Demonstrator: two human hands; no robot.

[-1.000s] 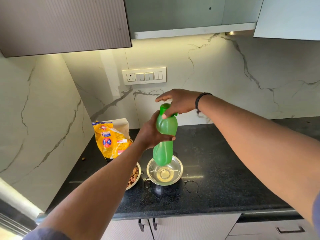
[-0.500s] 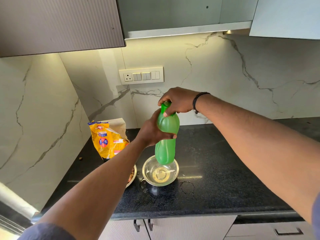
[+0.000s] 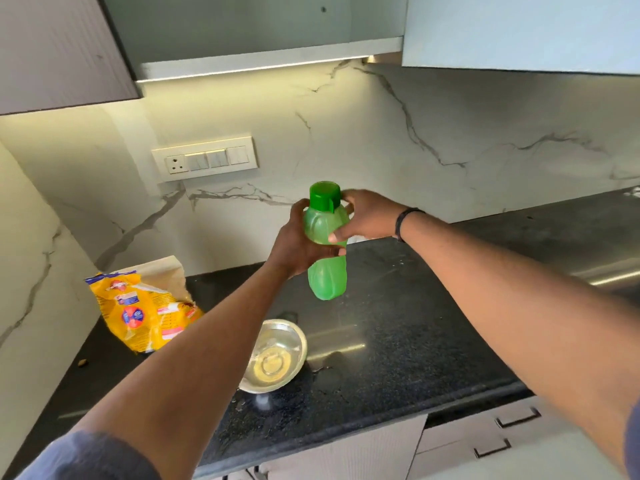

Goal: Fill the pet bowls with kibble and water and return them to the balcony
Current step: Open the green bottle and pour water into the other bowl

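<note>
A green plastic bottle [image 3: 326, 258] with its green cap [image 3: 324, 195] on is held upright above the black counter [image 3: 398, 341]. My left hand [image 3: 298, 244] wraps its middle from the left. My right hand [image 3: 363, 216] grips its upper body from the right, thumb on the front. Below it, near the counter's front, stands a steel bowl [image 3: 275, 358] with water in it. The kibble bowl is hidden behind my left forearm. A yellow kibble bag [image 3: 145, 313] lies at the left of the counter.
Water drops [image 3: 322, 372] lie on the counter beside the steel bowl. A stray kibble piece [image 3: 82, 364] sits near the left wall. Wall cabinets hang overhead and a switch panel [image 3: 206, 160] is on the marble backsplash. Drawers [image 3: 491, 441] run below the counter.
My right hand has left the cap and now grips the bottle's upper body. The bottle has shifted right, away from over the water bowl. The view has turned left.
</note>
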